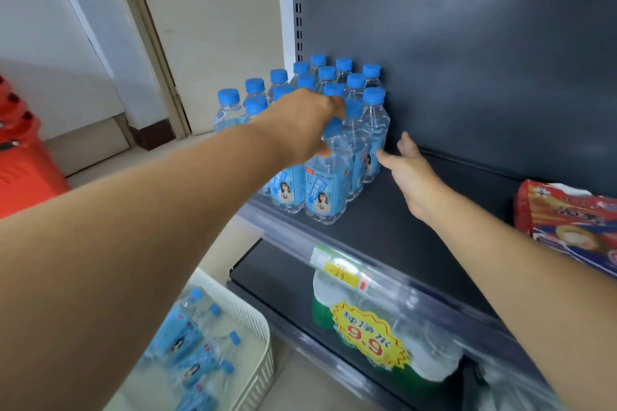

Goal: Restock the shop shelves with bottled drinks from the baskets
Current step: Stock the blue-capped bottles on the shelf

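Several clear water bottles with blue caps and blue labels (pixel 325 183) stand packed together at the left end of the dark shelf (pixel 394 227). My left hand (pixel 300 123) reaches over them, fingers curled around the neck of a front bottle. My right hand (pixel 409 165) hovers open just right of the group, fingertips next to the rightmost bottle's label. Down at the lower left, a pale green basket (pixel 257 340) holds several more of the same bottles lying on their sides.
A red and blue packet (pixel 567 220) lies on the shelf at the right. Below, a wrapped pack of water with a yellow price tag (pixel 370 337) sits on the lower shelf. A red-orange plastic object (pixel 23 170) stands at the left.
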Motion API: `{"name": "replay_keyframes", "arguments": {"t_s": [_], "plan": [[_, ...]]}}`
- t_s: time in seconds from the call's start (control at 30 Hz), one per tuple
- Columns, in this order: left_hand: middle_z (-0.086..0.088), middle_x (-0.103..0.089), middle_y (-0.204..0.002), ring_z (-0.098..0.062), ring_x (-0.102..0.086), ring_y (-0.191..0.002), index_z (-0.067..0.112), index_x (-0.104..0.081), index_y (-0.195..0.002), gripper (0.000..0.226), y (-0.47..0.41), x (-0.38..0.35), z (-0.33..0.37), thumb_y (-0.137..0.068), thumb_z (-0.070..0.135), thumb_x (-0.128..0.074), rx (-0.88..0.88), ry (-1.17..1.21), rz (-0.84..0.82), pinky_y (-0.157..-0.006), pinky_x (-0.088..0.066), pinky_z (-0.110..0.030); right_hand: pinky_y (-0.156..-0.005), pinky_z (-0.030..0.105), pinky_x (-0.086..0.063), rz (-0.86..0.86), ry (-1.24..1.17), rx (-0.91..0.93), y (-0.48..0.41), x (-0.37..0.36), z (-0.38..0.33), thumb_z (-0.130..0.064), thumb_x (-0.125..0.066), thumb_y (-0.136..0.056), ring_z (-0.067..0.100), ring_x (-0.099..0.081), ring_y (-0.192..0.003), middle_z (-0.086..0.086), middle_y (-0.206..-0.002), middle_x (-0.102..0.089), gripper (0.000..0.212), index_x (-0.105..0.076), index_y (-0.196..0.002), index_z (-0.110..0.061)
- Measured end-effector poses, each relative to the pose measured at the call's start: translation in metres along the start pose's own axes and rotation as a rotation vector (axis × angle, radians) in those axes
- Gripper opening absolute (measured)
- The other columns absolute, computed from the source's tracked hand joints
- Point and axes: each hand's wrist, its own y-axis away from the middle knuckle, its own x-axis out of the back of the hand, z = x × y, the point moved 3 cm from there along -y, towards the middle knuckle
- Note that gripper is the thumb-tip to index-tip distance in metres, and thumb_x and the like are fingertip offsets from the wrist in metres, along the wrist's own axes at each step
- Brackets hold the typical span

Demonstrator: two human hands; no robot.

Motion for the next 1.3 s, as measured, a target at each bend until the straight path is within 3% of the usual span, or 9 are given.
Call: {"name": "replay_keyframes", "arguments": {"t_s": [0.1, 0.2, 0.33, 0.67, 0.77, 0.87, 1.07, 1.2, 1.3], "plan": [[-0.006, -0.03, -0.152, -0.029, -0.038, -0.134, 0.022, -0.019, -0.15, 0.078, 0.023, 0.002, 0.006, -0.087, 0.02, -0.066, -0.019, -0.072, -0.017, -0.108, -0.036, -0.042, -0.102, 0.023, -0.03, 0.17, 0.141, 0.094, 0.033, 0.001, -0.011, -0.017, -0.054, -0.094, 0.015, -0.034, -0.136, -0.001, -0.152, -0.03, 0.067, -0.018, -0.15, -0.019], [-0.004, -0.024, -0.154, -0.031, -0.037, -0.134, 0.021, -0.02, -0.15, 0.074, 0.056, 0.003, 0.0, -0.089, 0.021, -0.062, 0.02, -0.032, 0.049, -0.108, -0.035, -0.042, -0.091, 0.023, -0.041, 0.341, 0.346, 0.294, 0.08, -0.011, -0.022, -0.008, -0.052, -0.09, 0.018, -0.053, -0.114, 0.007, -0.131, -0.05, 0.051, -0.037, -0.139, -0.014], [-0.003, -0.039, -0.144, -0.028, -0.043, -0.128, 0.023, -0.038, -0.142, 0.057, 0.135, -0.014, -0.031, -0.089, 0.023, -0.058, 0.113, -0.028, -0.01, -0.103, -0.039, -0.042, -0.091, 0.029, -0.043, 0.118, 0.447, 0.405, 0.139, -0.068, -0.012, -0.001, -0.052, -0.087, 0.02, -0.057, -0.095, 0.008, -0.115, -0.054, 0.046, -0.043, -0.132, -0.009], [-0.001, -0.053, -0.131, -0.021, -0.051, -0.119, 0.025, -0.054, -0.129, 0.04, 0.335, -0.067, -0.157, -0.09, 0.03, -0.059, 0.562, 0.058, -0.311, -0.1, -0.043, -0.037, -0.089, 0.031, -0.046, -0.466, 0.628, -0.026, 0.187, -0.217, 0.051, -0.011, -0.059, -0.086, 0.024, -0.052, -0.117, 0.008, -0.136, -0.048, 0.056, -0.04, -0.138, -0.012], [-0.001, -0.054, -0.133, -0.021, -0.05, -0.12, 0.025, -0.053, -0.13, 0.04, 0.355, -0.089, -0.181, -0.091, 0.03, -0.057, 0.627, 0.115, -0.326, -0.102, -0.042, -0.039, -0.095, 0.043, -0.049, -0.458, 0.592, -0.199, 0.185, -0.247, 0.075, -0.014, -0.058, -0.085, 0.026, -0.054, -0.114, 0.009, -0.133, -0.049, 0.059, -0.038, -0.14, -0.012], [-0.002, -0.052, -0.136, -0.021, -0.049, -0.122, 0.024, -0.052, -0.132, 0.04, 0.359, -0.117, -0.198, -0.092, 0.028, -0.056, 0.653, 0.172, -0.328, -0.103, -0.042, -0.037, -0.095, 0.038, -0.048, -0.469, 0.663, -0.259, 0.179, -0.275, 0.105, -0.015, -0.056, -0.087, 0.025, -0.052, -0.115, 0.009, -0.136, -0.046, 0.059, -0.035, -0.142, -0.013], [-0.002, -0.052, -0.137, -0.02, -0.051, -0.121, 0.023, -0.052, -0.131, 0.039, 0.343, -0.189, -0.227, -0.092, 0.027, -0.057, 0.694, 0.281, -0.385, -0.103, -0.043, -0.037, -0.094, 0.043, -0.047, -0.487, 0.539, -0.525, 0.162, -0.32, 0.16, -0.005, -0.05, -0.091, 0.022, -0.05, -0.086, 0.019, -0.116, -0.056, 0.037, -0.047, -0.127, 0.002], [-0.004, -0.053, -0.135, -0.021, -0.051, -0.122, 0.021, -0.05, -0.133, 0.042, 0.328, -0.235, -0.241, -0.092, 0.027, -0.057, 0.695, 0.304, -0.44, -0.105, -0.041, -0.037, -0.086, 0.035, -0.044, -0.438, 0.333, -0.738, 0.143, -0.344, 0.2, -0.007, -0.049, -0.092, 0.021, -0.051, -0.094, 0.013, -0.099, -0.057, 0.024, -0.05, -0.117, -0.008], [-0.005, -0.051, -0.137, -0.023, -0.049, -0.124, 0.022, -0.048, -0.134, 0.044, 0.315, -0.265, -0.252, -0.092, 0.028, -0.057, 0.698, 0.309, -0.483, -0.106, -0.04, -0.038, -0.066, 0.028, -0.045, -0.348, 0.29, -0.838, 0.129, -0.355, 0.23, -0.008, -0.052, -0.091, 0.017, -0.051, -0.071, 0.008, -0.086, -0.056, 0.012, -0.056, -0.101, -0.004]]}}
